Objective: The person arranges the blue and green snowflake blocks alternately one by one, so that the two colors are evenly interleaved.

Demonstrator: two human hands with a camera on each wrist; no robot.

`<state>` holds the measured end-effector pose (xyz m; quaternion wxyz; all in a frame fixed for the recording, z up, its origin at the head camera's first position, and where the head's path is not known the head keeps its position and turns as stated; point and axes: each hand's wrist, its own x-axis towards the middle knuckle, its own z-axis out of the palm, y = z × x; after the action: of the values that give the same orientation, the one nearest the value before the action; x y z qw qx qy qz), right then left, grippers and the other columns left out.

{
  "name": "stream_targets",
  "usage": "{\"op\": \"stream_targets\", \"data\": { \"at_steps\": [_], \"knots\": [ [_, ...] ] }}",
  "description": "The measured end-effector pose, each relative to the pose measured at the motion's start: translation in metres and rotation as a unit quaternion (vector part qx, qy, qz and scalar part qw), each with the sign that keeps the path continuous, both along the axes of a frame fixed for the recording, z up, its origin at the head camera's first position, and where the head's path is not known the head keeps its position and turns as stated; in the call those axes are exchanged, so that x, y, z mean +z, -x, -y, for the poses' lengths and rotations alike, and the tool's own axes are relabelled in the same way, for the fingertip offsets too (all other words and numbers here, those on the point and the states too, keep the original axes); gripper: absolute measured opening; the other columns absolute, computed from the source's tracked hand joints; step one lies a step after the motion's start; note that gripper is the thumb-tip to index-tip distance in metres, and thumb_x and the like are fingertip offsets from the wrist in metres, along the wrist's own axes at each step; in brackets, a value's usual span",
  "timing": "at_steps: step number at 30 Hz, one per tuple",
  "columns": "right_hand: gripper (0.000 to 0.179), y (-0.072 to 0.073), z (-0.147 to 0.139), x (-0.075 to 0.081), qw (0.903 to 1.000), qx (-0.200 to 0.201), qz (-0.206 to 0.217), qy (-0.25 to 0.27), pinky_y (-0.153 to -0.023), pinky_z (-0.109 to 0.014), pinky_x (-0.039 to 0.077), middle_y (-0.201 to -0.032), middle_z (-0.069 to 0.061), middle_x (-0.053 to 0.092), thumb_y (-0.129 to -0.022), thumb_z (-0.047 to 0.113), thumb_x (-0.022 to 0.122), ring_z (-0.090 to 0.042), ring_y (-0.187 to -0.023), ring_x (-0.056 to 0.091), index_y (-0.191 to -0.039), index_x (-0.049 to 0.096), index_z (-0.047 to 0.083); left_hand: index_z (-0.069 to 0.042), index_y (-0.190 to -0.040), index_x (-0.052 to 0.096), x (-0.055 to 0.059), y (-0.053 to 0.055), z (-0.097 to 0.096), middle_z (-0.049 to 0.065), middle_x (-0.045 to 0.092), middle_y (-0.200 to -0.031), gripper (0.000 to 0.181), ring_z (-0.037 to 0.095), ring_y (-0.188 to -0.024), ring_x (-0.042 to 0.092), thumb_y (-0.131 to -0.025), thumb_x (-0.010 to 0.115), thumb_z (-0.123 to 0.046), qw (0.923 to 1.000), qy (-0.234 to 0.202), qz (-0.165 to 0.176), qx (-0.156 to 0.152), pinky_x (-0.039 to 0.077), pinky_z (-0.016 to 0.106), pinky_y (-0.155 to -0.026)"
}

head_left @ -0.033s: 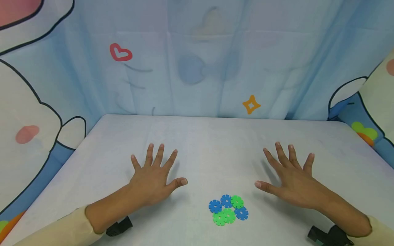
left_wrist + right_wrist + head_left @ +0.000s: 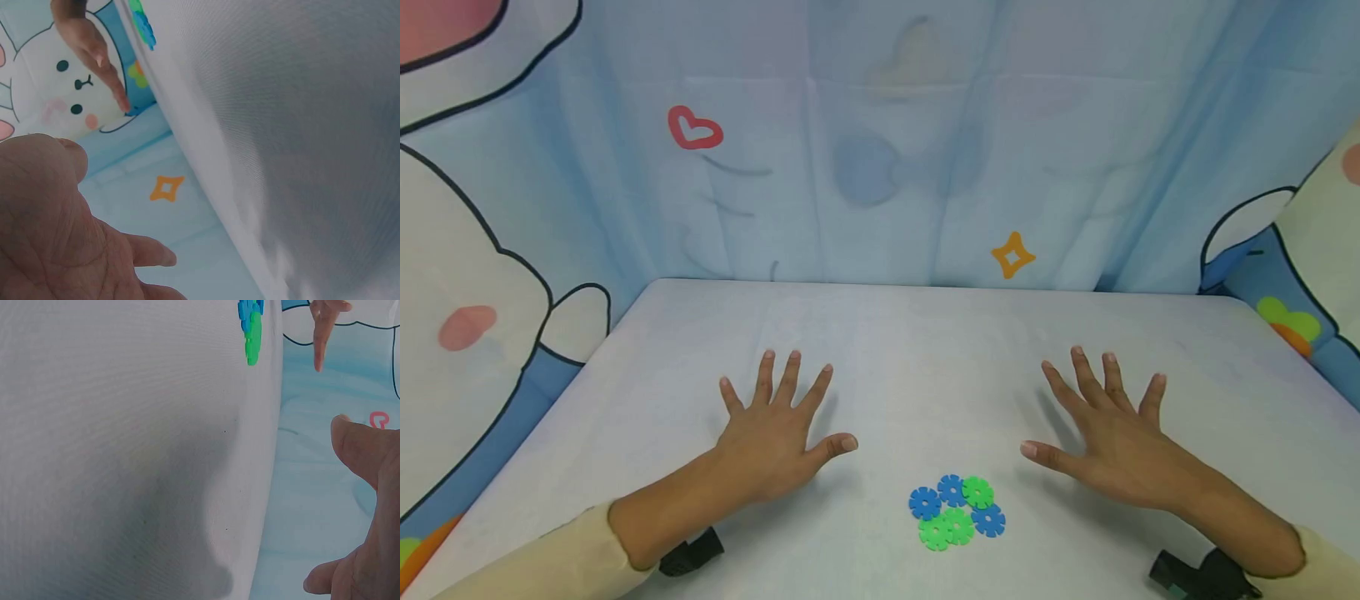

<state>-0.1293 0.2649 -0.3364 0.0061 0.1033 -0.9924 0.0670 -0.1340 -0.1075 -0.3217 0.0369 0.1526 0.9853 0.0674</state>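
Observation:
A small cluster of flat, notched plastic discs lies on the white tabletop between the two hands, toward the near side. Three are blue (image 2: 924, 504) and three are green (image 2: 958, 527); some of them overlap. To their left my left hand (image 2: 771, 442) is held palm down over the table, fingers spread, holding nothing. On the other side my right hand (image 2: 1116, 446) has the same spread pose and is likewise without any object. In the left wrist view, a few discs (image 2: 144, 28) show at the top edge. Discs (image 2: 252, 337) also appear at the top of the right wrist view.
The table (image 2: 925, 350) has a white cover. Behind it hangs a light blue curtain (image 2: 880, 167) printed with cartoon figures, a red heart and an orange star. Black wrist cameras (image 2: 692, 552) are strapped under both forearms, below cream sleeves (image 2: 565, 558).

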Motion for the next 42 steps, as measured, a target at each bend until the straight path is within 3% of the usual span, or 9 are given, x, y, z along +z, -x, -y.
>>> {"op": "stream_targets", "data": {
  "at_steps": [12, 14, 17, 20, 23, 28, 32, 37, 42],
  "knots": [
    [0.104, 0.0, 0.0, 0.003, 0.9997, 0.019, 0.003, 0.013, -0.095, -0.074, -0.028, -0.163, -0.027, 0.001, -0.085, 0.071, 0.056, -0.059, -0.144, -0.006, -0.159, 0.011, 0.014, -0.027, -0.158, 0.019, 0.0, 0.001, 0.001, 0.017, 0.011, -0.165, 0.085, 0.045, -0.151, -0.002, -0.091, 0.036, -0.076, 0.9996, 0.007, -0.021, -0.019, 0.003, 0.081, -0.105],
    [0.099, -0.001, 0.003, 0.007, 0.9988, 0.035, -0.001, 0.034, -0.101, -0.077, -0.019, -0.162, -0.025, 0.014, -0.087, 0.068, 0.058, -0.057, -0.144, 0.013, -0.159, 0.014, 0.016, -0.026, -0.158, 0.022, 0.001, 0.001, -0.001, 0.017, 0.016, -0.164, 0.083, 0.044, -0.151, 0.005, -0.092, 0.038, -0.074, 0.999, 0.004, -0.027, -0.035, 0.006, 0.079, -0.107],
    [0.086, -0.004, 0.009, 0.014, 0.9965, 0.061, 0.001, 0.058, -0.109, -0.074, 0.013, -0.148, -0.015, 0.05, -0.088, 0.063, 0.06, -0.055, -0.134, 0.039, -0.156, 0.029, 0.021, -0.022, -0.154, 0.034, 0.002, 0.002, -0.004, 0.016, 0.029, -0.16, 0.076, 0.043, -0.15, 0.019, -0.094, 0.043, -0.068, 0.9974, -0.002, -0.035, -0.063, 0.013, 0.077, -0.109],
    [0.068, -0.007, 0.015, 0.018, 0.9939, 0.084, 0.0, 0.07, -0.101, -0.062, 0.042, -0.126, -0.002, 0.069, -0.089, 0.054, 0.066, -0.043, -0.124, 0.057, -0.147, 0.047, 0.024, -0.019, -0.147, 0.047, 0.003, 0.003, -0.01, 0.013, 0.044, -0.153, 0.065, 0.039, -0.145, 0.034, -0.096, 0.05, -0.059, 0.9953, -0.009, -0.041, -0.088, 0.02, 0.073, -0.109],
    [0.055, -0.012, 0.019, 0.019, 0.9911, 0.108, -0.004, 0.078, -0.095, -0.053, 0.051, -0.122, 0.005, 0.071, -0.089, 0.042, 0.071, -0.029, -0.119, 0.064, -0.139, 0.057, 0.026, -0.019, -0.14, 0.056, 0.002, 0.003, -0.016, 0.007, 0.057, -0.142, 0.056, 0.033, -0.137, 0.049, -0.096, 0.055, -0.053, 0.9925, -0.022, -0.05, -0.11, 0.026, 0.071, -0.109],
    [0.045, -0.014, 0.02, 0.017, 0.9829, 0.163, 0.004, 0.085, -0.09, -0.038, 0.054, -0.118, 0.019, 0.067, -0.09, 0.049, 0.067, -0.007, -0.107, 0.064, -0.131, 0.061, 0.033, -0.018, -0.128, 0.066, 0.001, 0.003, -0.025, -0.001, 0.069, -0.125, 0.042, 0.024, -0.122, 0.061, -0.096, 0.061, -0.044, 0.9845, -0.061, -0.058, -0.153, 0.034, 0.064, -0.108],
    [0.039, -0.009, 0.02, 0.01, 0.9629, 0.229, 0.036, 0.138, -0.082, -0.027, 0.053, -0.112, 0.024, 0.063, -0.091, 0.05, 0.065, 0.001, -0.095, 0.058, -0.127, 0.063, 0.034, -0.02, -0.124, 0.068, 0.0, 0.002, -0.03, -0.005, 0.07, -0.121, 0.036, 0.019, -0.12, 0.062, -0.095, 0.064, -0.04, 0.9753, -0.123, -0.021, -0.183, 0.045, 0.047, -0.105],
    [0.037, -0.003, 0.022, -0.001, 0.9366, 0.273, 0.081, 0.204, -0.077, -0.023, 0.052, -0.104, 0.019, 0.064, -0.09, 0.039, 0.07, -0.001, -0.088, 0.059, -0.126, 0.064, 0.031, -0.022, -0.117, 0.07, -0.006, 0.004, -0.036, -0.012, 0.071, -0.114, 0.029, 0.01, -0.114, 0.062, -0.091, 0.071, -0.035, 0.9536, -0.211, 0.084, -0.197, 0.049, 0.032, -0.097],
    [0.034, 0.003, 0.027, -0.008, 0.9206, 0.298, 0.108, 0.228, -0.077, -0.023, 0.051, -0.106, 0.017, 0.064, -0.09, 0.032, 0.072, -0.002, -0.09, 0.058, -0.123, 0.066, 0.031, -0.026, -0.115, 0.071, -0.014, 0.007, -0.043, -0.015, 0.068, -0.108, 0.029, 0.005, -0.105, 0.06, -0.086, 0.077, -0.027, 0.9432, -0.214, 0.127, -0.22, 0.048, 0.025, -0.093]
  ]
}}
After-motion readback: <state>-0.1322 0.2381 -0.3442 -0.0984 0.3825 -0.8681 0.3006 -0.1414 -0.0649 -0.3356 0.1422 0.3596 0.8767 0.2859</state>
